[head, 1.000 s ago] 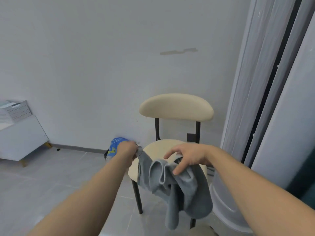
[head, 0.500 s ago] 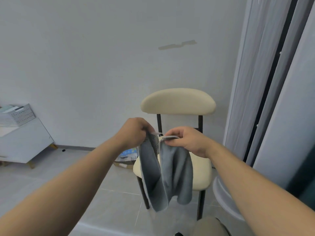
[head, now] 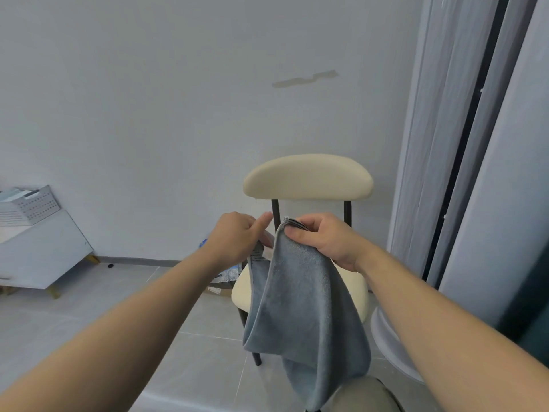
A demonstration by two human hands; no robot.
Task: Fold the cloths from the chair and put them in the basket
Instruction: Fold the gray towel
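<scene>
While both hands are raised in front of the chair (head: 307, 176), the grey cloth (head: 300, 307) hangs between them in the air, off the seat and covering part of it from view. The left hand (head: 237, 239) pinches a striped hem of the cloth low in its curled fingers, with the forefinger sticking out towards the right hand. The right hand (head: 323, 242) grips the cloth's top corner between thumb and bent fingers. The two hands are close together but apart. From these grips the cloth falls in a loose double fold, and its lowest end reaches a knee (head: 365, 394) at the bottom edge. A blue packet (head: 228, 273) lies on the floor behind the left wrist. Far left, a white perforated bin (head: 29, 205) sits on a white cabinet (head: 44, 254). Grey curtains (head: 439, 144) hang to the right of the chair.
</scene>
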